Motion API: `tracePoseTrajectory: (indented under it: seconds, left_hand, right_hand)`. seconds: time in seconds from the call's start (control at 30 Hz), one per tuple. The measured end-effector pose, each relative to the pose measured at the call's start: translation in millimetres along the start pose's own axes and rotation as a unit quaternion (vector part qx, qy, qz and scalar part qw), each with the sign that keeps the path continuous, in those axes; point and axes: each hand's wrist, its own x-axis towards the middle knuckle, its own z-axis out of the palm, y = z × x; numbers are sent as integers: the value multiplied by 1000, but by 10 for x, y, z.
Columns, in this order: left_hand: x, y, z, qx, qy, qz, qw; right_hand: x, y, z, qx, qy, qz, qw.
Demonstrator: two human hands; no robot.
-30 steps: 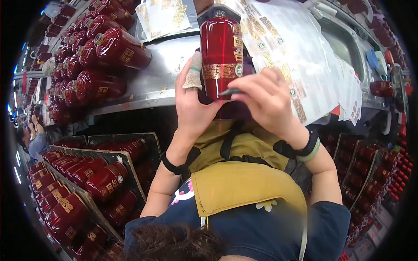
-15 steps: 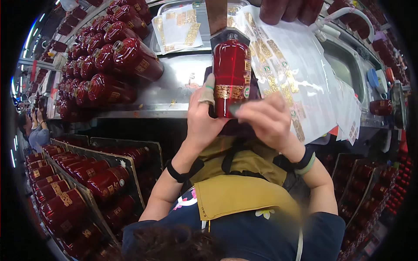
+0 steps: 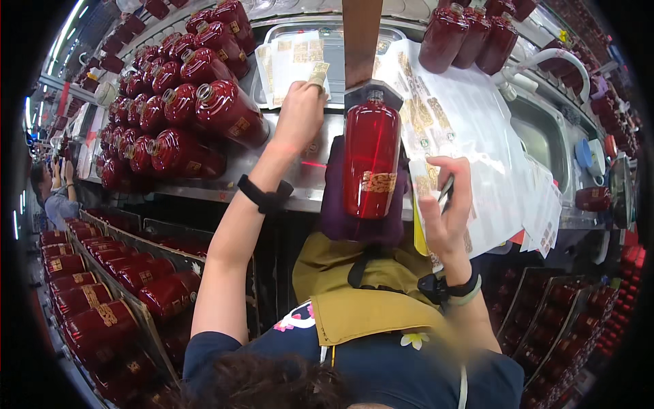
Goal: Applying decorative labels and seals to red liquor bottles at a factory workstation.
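The red bottle (image 3: 372, 146) lies mid-frame. Upper centre, over white gold-patterned sheets (image 3: 293, 61), the left hand (image 3: 302, 112) bunches its fingers, pinching what I can't tell; right of centre, thumb and forefinger apart, the right hand (image 3: 452, 221) holds a slim tool (image 3: 446, 191).

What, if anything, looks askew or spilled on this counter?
The white sheets at right lie askew, their lower corners past the front edge of the counter, which looks untidy. No spill is visible.
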Motion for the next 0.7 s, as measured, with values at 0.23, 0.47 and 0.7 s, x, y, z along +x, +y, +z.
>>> tracePoseTrajectory:
  seconds: [0.23, 0.47, 0.7]
  left_hand:
    - [-1, -40, 267, 159, -118, -6, 980]
    - [-102, 3, 157, 212, -154, 33, 964]
    - [-4, -49, -63, 116, -94, -51, 988]
  right_hand:
    - [-105, 84, 47, -3, 6, 56, 998]
    - [-127, 31, 55, -25, -5, 29, 999]
    - [-211, -33, 286, -178, -146, -236, 944]
